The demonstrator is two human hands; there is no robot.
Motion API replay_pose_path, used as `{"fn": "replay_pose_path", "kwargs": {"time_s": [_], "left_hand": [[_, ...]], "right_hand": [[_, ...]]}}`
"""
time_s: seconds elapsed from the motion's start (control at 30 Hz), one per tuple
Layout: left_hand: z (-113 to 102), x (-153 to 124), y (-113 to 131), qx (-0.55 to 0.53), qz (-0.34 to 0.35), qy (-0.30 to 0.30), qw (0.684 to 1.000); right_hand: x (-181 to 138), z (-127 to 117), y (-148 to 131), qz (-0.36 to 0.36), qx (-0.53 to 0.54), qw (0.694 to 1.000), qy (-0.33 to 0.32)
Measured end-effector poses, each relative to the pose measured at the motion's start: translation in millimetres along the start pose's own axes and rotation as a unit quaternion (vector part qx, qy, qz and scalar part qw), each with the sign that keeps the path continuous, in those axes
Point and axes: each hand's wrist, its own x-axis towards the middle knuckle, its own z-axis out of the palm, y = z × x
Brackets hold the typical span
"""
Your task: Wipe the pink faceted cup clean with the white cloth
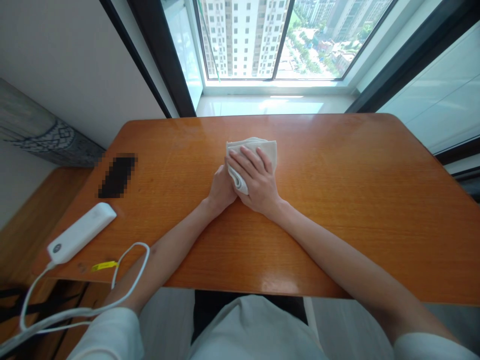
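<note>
A folded whitish cloth [269, 149] lies on the brown wooden table [348, 200], near its middle. My right hand [258, 179] is over the cloth, its fingers stretched across the top and its thumb by the rolled near edge, holding it against the wood. Close against it, my left hand [222, 189] is curled at the cloth's left side and grips there. The left fingertips are mostly hidden by the cloth and my right hand.
At the table's left are a pixelated dark patch [117, 175], a white oblong device [82, 232] with a round button, and a yellow tag [104, 266]. A white cable [146, 257] loops over my left forearm. Beyond the far edge is a window [277, 45].
</note>
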Motion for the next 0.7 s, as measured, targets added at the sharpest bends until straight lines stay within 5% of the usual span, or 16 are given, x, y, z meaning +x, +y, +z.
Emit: {"fn": "replay_pose_path", "kwargs": {"time_s": [0.13,0.27,0.33,0.57,0.7], "left_hand": [[-2,0,12,0.054,-0.029,0.005,0.998],[-2,0,13,0.062,-0.037,0.012,0.997],[-3,-1,13,0.059,-0.039,0.007,0.997],[-2,-2,8,0.027,-0.012,-0.019,0.999],[2,-4,6,0.059,0.034,-0.055,0.996]], "right_hand": [[4,1,22,0.175,0.113,0.973,0.1],[-1,9,52,0.403,0.218,0.879,0.13],[-4,10,61,0.451,0.231,0.854,0.117],[-5,2,51,0.417,0.268,0.856,0.147],[-7,-4,45,0.308,0.225,0.904,0.192]]}}
